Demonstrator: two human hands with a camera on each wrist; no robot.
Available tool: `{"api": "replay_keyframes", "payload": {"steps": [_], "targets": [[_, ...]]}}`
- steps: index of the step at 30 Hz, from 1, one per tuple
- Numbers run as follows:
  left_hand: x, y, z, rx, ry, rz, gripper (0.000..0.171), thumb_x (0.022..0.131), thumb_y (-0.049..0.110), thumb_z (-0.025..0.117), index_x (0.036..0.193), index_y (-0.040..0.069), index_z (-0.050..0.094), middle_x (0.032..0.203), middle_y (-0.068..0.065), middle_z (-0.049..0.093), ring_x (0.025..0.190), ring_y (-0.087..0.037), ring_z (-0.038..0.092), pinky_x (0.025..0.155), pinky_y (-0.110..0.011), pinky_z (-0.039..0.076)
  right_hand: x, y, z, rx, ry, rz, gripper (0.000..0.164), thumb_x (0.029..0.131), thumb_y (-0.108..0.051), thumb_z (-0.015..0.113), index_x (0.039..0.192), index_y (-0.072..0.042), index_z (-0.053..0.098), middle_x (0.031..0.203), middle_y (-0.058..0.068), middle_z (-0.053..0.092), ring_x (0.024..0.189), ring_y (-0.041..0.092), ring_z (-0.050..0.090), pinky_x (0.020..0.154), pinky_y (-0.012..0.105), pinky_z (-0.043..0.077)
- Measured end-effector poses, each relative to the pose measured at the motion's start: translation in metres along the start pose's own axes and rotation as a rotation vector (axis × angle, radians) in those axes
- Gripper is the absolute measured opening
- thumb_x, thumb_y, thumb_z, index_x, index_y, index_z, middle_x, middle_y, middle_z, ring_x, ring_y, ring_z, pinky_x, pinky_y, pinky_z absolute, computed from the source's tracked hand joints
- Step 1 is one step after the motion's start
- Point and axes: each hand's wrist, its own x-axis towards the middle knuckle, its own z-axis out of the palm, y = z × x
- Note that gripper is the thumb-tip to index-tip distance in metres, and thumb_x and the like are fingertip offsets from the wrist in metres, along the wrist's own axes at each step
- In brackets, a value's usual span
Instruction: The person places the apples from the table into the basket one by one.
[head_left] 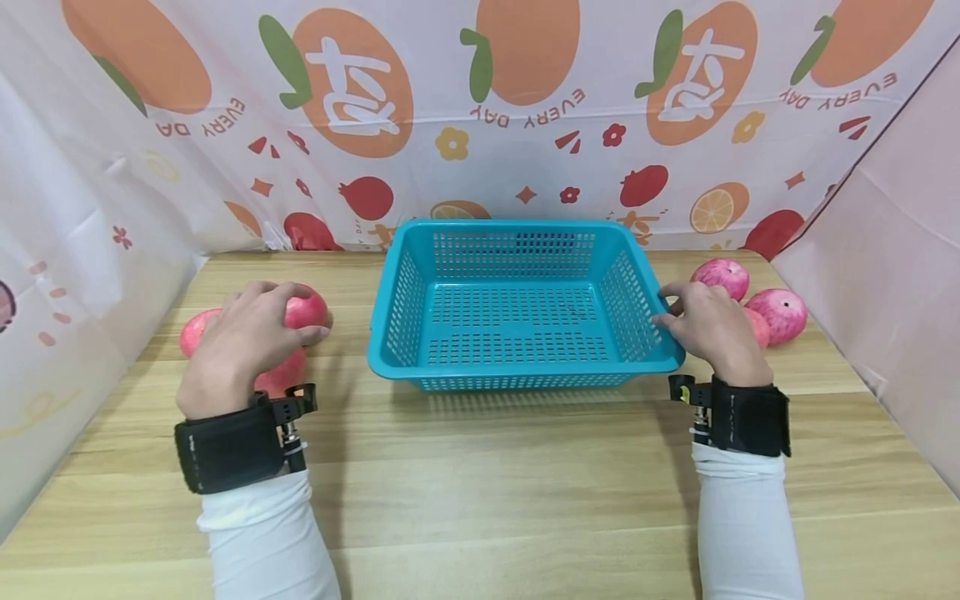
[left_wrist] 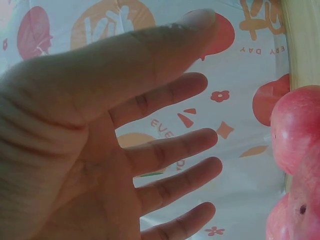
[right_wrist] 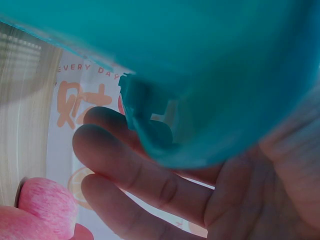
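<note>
A teal plastic basket [head_left: 517, 375] with perforated walls stands in the middle of the table, and nothing lies in it. My right hand [head_left: 708, 325] holds its right rim; in the right wrist view the fingers [right_wrist: 150, 185] reach past the basket wall [right_wrist: 200, 115], and the thumb is hidden there. My left hand [head_left: 243, 337] hovers over red apples on the left, its fingers spread and apart from them in the left wrist view. One apple [head_left: 307, 308] shows beyond the thumb, another apple [head_left: 197, 331] left of the hand, and a third apple [head_left: 283, 375] partly under it.
Pink streaked apples lie right of the right hand: one apple [head_left: 722, 277] at the back, another apple [head_left: 780, 315] nearer, and one partly hidden. A fruit-print cloth [head_left: 525, 167] hangs behind the wooden table [head_left: 510, 500]. Pale cloth also flanks both sides.
</note>
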Motion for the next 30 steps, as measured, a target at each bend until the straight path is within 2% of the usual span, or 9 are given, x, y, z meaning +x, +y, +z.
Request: {"api": "replay_keyframes", "payload": {"steps": [17,30], "targets": [[-0.002,-0.007,0.0,0.027,-0.088,-0.043,0.078,0.078,0.043,0.065,0.133,0.0,0.032,0.123,-0.036,0.025,0.104,-0.054,0.02,0.075,-0.072,0.034,0.0,0.0,0.0,0.001,0.002,-0.006,0.05,0.08,-0.016,0.067,0.119,0.009,0.048,0.097,0.031,0.059,0.073,0.037,0.061,0.062,0.049,0.053],[-0.001,-0.021,0.005,-0.011,-0.134,-0.105,0.081,0.078,0.049,0.062,0.133,0.0,0.029,0.122,-0.037,0.019,0.103,-0.054,0.017,0.072,-0.074,0.034,-0.001,-0.001,0.0,0.003,-0.001,-0.003,0.051,0.08,-0.016,0.067,0.12,0.009,0.048,0.098,0.032,0.059,0.074,0.037,0.06,0.062,0.05,0.052]]}}
